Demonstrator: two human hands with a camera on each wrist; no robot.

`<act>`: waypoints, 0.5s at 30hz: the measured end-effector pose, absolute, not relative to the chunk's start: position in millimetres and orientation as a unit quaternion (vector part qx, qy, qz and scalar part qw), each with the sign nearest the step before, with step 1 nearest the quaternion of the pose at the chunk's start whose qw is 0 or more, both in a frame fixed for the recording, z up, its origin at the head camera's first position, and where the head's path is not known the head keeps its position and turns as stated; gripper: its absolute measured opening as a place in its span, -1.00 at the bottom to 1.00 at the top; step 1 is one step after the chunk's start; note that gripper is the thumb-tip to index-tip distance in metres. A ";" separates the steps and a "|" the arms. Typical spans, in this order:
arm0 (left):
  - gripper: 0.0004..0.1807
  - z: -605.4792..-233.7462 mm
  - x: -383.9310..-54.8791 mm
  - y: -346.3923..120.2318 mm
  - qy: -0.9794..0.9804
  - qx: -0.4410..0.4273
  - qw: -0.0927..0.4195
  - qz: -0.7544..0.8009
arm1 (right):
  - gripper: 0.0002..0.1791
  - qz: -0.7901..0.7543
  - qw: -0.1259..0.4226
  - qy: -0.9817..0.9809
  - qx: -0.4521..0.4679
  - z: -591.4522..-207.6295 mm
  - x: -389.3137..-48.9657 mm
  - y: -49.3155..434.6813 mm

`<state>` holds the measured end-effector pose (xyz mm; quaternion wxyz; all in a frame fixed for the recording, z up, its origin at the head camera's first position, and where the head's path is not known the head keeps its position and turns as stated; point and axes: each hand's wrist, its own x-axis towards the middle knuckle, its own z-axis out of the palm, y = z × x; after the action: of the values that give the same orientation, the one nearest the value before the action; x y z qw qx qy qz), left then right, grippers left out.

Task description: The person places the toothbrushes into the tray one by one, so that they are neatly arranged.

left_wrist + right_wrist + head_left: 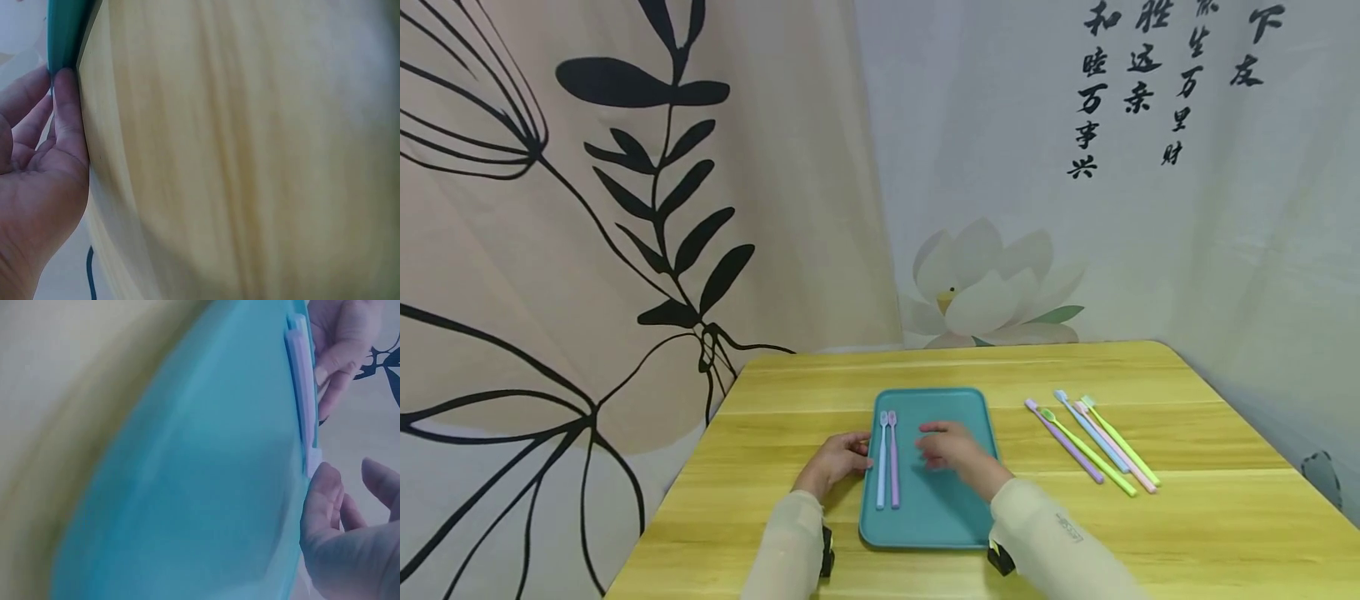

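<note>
The left hand (831, 460), left of the lower centre of the head view, pinches the left rim of a teal tray (940, 517) between thumb and fingertips; the left wrist view shows the digits on the tray's edge. The right hand (957, 456) is above the middle of the tray with its fingers loosely apart and nothing in its grasp.

On the tray, just beside the left hand, a light blue toothbrush (881, 475) and a purple toothbrush (894, 471) lie side by side, nearly parallel to the tray's left edge, heads toward the top of the frame. The rest of the tray's surface, under the right hand, is bare.

Cream sleeves (786, 542) cover both forearms, which come in from the bottom of the frame, and a small black device (827, 552) shows at the left wrist.

To the right of the tray, well apart from it, five more toothbrushes (1093, 432) lie slantwise on the wood-grained table (1225, 525): one purple, two yellow-green, one blue and one pink, close together with some overlapping, heads toward the upper left.

Behind the table hangs a pale cloth (805, 167), printed with black leafy stems at left, a white lotus (992, 283) near the centre and black characters at upper right.
</note>
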<state>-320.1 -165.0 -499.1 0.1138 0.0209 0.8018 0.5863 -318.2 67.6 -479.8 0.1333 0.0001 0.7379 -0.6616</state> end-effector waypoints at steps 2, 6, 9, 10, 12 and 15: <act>-0.37 -497.2 -319.4 -164.8 0.803 0.022 0.112 0.585 | -0.50 -0.660 0.133 0.739 -0.003 -476.3 -319.5 73.1; -0.37 -494.6 -318.5 -164.5 0.801 0.027 0.110 0.588 | -0.51 -0.658 0.133 0.741 -0.008 -466.3 -319.8 85.5; -0.37 -494.1 -318.8 -164.7 0.798 0.025 0.110 0.593 | -0.49 -0.664 0.130 0.736 -0.023 -461.2 -320.1 96.5; -0.38 -494.4 -318.9 -164.9 0.798 0.023 0.110 0.592 | -0.49 -0.666 0.129 0.734 -0.028 -460.1 -320.2 100.7; -0.38 -494.6 -318.4 -165.0 0.800 0.019 0.112 0.589 | -0.49 -0.672 0.129 0.728 -0.035 -459.1 -321.5 109.2; -0.38 -494.6 -317.7 -165.7 0.802 0.017 0.114 0.587 | -0.50 -0.674 0.128 0.727 -0.035 -455.0 -323.3 122.5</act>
<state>-317.7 -165.7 -494.6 0.1142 0.0169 0.8016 0.5866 -323.3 122.5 -455.0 0.1283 -0.0349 0.7271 -0.6736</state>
